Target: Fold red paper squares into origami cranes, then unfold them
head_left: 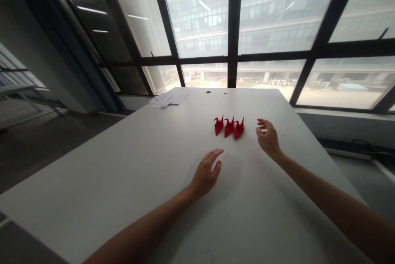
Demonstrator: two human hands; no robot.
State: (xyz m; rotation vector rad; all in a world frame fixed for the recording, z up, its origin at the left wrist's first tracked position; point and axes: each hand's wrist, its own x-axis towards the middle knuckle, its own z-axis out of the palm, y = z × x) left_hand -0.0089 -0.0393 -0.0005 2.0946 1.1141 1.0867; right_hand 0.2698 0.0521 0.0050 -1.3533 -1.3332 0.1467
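Three red origami cranes stand side by side on the white table: a left crane [219, 126], a middle crane [228, 127] and a right crane [238, 129]. They sit close together, with their points turned up. My left hand [206, 172] hovers on the near side of the cranes, its fingers stretched and thumb apart, holding nothing. To the right of the row is my right hand [268, 137], fingers loosely curved and apart, with nothing in it. Neither hand touches a crane.
Loose white papers [173, 97] lie at the table's far left, with a dark thin item on them. The white table [101, 165] reaches to large windows [200, 12]. A dark round hole [208, 92] shows near its far edge. A blue curtain [77, 50] hangs at left.
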